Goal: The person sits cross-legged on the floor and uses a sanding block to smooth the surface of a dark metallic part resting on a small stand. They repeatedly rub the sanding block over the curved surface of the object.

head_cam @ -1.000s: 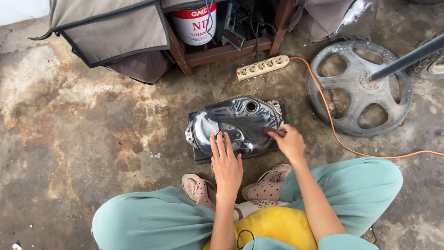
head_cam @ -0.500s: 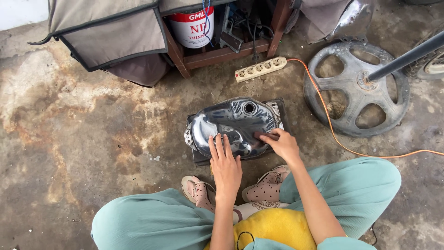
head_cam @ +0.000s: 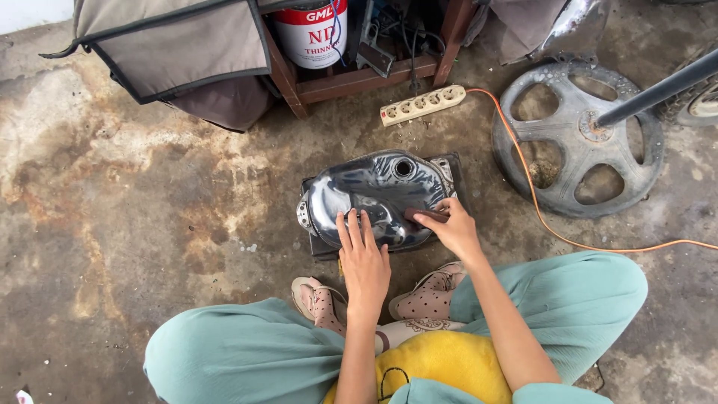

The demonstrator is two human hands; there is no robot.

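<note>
Right hand (head_cam: 458, 232) now lower on shiny tank (head_cam: 374, 196), below red-and-white can (head_cam: 310, 31).

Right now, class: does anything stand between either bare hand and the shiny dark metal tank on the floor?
Nothing visible. The left hand lies flat on the shiny dark metal tank; the right hand presses a small dark brown piece against its surface.

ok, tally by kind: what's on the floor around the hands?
Metal tank: 1
Dark board under the tank: 1
Brown pad, in the right hand: 1
Power strip: 1
Orange cord: 1
Wheel: 1
Paint can: 1
Total: 7
The left hand rests flat on the tank.
</note>
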